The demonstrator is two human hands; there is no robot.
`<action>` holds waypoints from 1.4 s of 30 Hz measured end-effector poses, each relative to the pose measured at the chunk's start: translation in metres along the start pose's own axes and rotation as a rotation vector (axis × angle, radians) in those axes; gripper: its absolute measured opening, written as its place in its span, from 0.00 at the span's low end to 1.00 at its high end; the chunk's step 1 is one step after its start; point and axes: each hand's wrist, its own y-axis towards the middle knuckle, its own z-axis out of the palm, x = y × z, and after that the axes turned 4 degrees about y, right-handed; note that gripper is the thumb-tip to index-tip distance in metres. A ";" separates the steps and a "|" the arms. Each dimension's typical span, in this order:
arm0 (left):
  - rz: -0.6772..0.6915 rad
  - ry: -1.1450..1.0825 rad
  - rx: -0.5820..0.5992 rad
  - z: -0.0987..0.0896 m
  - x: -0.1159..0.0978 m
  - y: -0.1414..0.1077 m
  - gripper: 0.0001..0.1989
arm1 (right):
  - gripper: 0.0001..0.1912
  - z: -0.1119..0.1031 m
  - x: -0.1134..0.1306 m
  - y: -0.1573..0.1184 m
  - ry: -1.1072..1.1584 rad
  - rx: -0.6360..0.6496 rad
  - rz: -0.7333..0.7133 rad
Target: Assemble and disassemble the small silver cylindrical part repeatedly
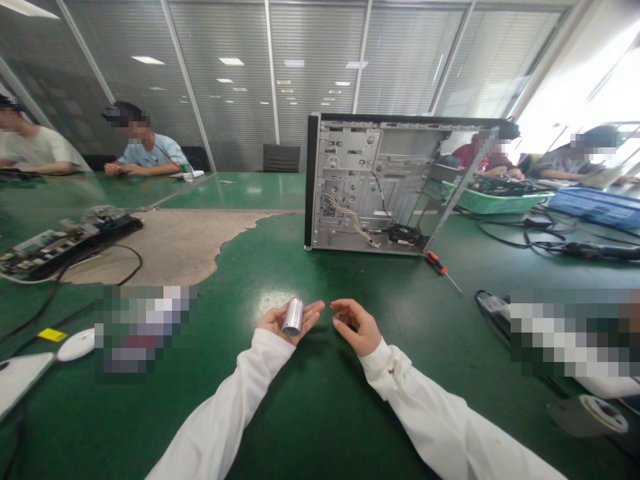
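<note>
Left hand point(289, 320) lies palm-up, fingers spread, cradling metal cylinder point(293, 316), long axis pointing away; right hand point(354, 326), fingers curled and holding nothing visible, just beside.

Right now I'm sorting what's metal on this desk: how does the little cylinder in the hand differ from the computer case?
The silver cylinder is small and round, lying in the open left hand; the computer case is large and boxy, standing on the green table. The cylinder looks closed and smooth; the case is open-sided, showing cables inside. Both are bare silvery metal.
</note>
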 end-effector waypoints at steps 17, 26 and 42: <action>-0.061 0.228 -0.086 -0.007 0.026 0.011 0.07 | 0.22 0.011 0.041 -0.013 -0.550 0.226 -0.565; -0.227 0.243 0.069 0.002 0.024 0.003 0.09 | 0.26 0.011 0.035 -0.013 -0.496 0.056 -0.602; -0.136 0.239 -0.016 0.000 0.016 0.003 0.14 | 0.23 -0.001 0.010 -0.001 -0.425 -0.287 -0.328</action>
